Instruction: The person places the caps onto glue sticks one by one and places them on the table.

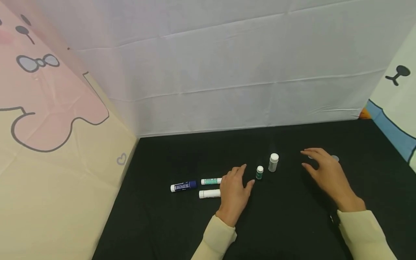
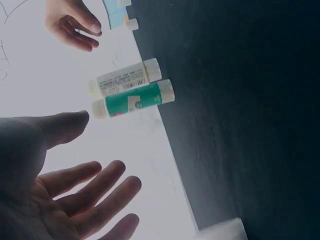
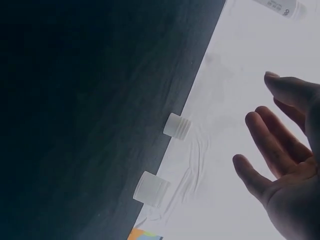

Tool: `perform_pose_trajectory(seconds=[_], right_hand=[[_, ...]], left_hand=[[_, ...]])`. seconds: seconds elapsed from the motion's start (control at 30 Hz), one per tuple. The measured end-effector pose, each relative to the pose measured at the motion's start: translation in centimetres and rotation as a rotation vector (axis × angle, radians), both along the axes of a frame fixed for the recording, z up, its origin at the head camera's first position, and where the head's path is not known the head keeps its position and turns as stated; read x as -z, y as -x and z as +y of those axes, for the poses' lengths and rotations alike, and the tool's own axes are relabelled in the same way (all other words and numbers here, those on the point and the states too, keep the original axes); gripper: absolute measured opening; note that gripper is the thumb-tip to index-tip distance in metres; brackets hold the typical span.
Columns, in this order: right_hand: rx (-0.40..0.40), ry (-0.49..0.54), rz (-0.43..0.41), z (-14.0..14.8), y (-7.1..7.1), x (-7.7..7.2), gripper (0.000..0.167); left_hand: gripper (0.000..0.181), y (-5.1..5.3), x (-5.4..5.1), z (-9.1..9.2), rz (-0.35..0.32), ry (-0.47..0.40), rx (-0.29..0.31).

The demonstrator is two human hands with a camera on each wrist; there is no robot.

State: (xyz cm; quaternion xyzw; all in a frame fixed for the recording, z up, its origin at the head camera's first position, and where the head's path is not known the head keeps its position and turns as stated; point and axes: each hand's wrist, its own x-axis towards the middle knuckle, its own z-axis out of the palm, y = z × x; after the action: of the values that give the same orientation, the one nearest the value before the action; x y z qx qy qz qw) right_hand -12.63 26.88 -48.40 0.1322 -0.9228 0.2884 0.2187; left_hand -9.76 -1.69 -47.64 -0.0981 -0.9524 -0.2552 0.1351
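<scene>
My left hand point(image 1: 234, 193) is held over the table with thumb and fingers apart and nothing between them. In the head view it covers the right ends of two lying glue sticks, one green and white point(image 1: 211, 181), one white point(image 1: 209, 194). Just to its right stand two upright glue sticks, a green one point(image 2: 134, 99) and a white one point(image 2: 125, 79); the thumb points toward them without touching. My right hand point(image 1: 328, 177), empty with fingers loosely bent, hovers right of the standing pair. Near it are two pale caps, a smaller cap point(image 3: 177, 126) and a larger cap point(image 3: 151, 190).
A dark blue glue stick point(image 1: 183, 186) with a white end lies farthest left. Black cloth covers the table point(image 1: 260, 220). A white curtain point(image 1: 208, 72) hangs along the back edge, and printed cloths with cartoon figures hang at both sides.
</scene>
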Motion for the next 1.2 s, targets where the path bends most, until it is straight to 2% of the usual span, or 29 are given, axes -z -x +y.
perform_pose_trajectory(seconds=[0.33,0.83,1.03,1.2], right_hand=[[0.015,-0.001,-0.096,0.2,1.3,0.2,0.048],[0.094,-0.065,-0.203,0.6,2.9,0.6,0.045],[0.099,-0.077,-0.229,0.8,3.5,0.7,0.044],[0.086,-0.078,-0.286,0.9,4.0,0.7,0.044]], left_hand=[[0.056,0.4,0.4,1.4,-0.020,0.014,0.008],[0.055,0.7,0.6,3.1,-0.063,-0.030,-0.032],[0.054,1.0,0.8,3.4,-0.068,-0.020,-0.028],[0.054,1.3,1.0,3.7,-0.075,-0.019,-0.027]])
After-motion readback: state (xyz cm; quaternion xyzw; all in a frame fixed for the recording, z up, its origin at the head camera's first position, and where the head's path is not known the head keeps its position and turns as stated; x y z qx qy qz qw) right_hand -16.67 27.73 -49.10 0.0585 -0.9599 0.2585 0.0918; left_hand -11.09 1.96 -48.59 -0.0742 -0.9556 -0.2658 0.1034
